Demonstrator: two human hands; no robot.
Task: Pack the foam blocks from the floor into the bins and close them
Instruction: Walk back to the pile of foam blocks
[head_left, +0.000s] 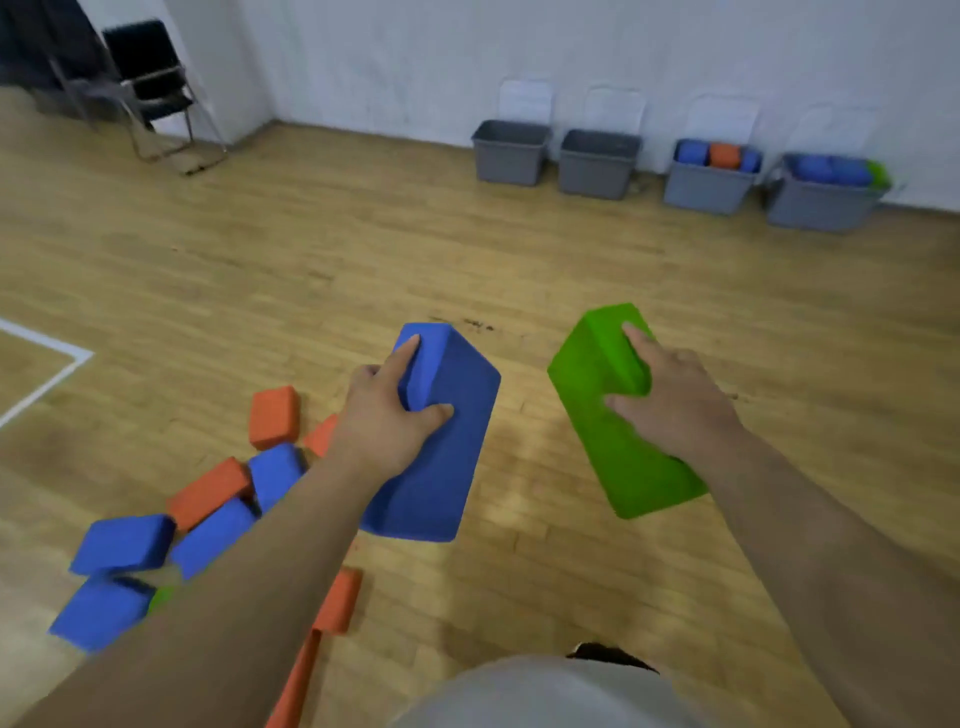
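Note:
My left hand (387, 415) grips a blue foam block (447, 457) held above the floor, thumb on one face and fingers over its top end. My right hand (675, 400) grips a green foam block (618, 457) the same way, to the right of the blue one. Several blue and orange blocks lie in a pile (208, 514) on the floor at the lower left, partly hidden by my left forearm. Against the far wall stand several grey bins: two look empty (511, 156) (597, 166), two hold blocks (709, 187) (826, 202).
White lids (524, 101) lean on the wall behind the bins. A black folding chair (150, 83) stands at the far left corner. White tape (47, 374) marks the wooden floor at the left. Open floor lies between me and the bins.

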